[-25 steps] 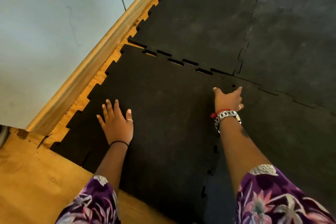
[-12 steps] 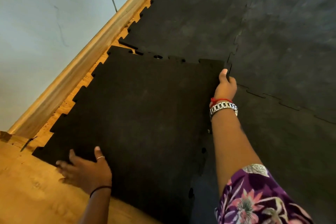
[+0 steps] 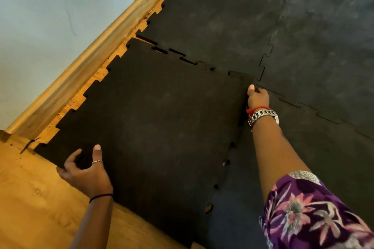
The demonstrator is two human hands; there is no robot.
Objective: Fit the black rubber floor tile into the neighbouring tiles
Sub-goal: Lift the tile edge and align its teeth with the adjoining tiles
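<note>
Squarely across the middle of the frame lay the loose black rubber floor tile with toothed interlocking edges, resting on the bare orange-brown wooden floor. Near its bottom-left corner rested the left hand, fingers spread and slightly curled, thumb with a thin silver ring flat on the tile's top, other fingertips at or over the near edge; whether anything was truly pinched, impossible to tell. At the tile's upper-right corner sat the right hand, closed around that corner, thumb on top and fingers tucked beneath or against the edge, wrist wearing a silver metal link watch and a red thread. Along the far edge, teeth only partly meshed with the already laid dark grey rubber tiles filling the upper right, with open dark slots toward the left end of that seam. Along the right edge, small gaps between the teeth and the neighbouring tile. To the left ran a light wooden skirting board below a pale blue-grey wall, with a strip of bare wood between board and tile teeth.
</note>
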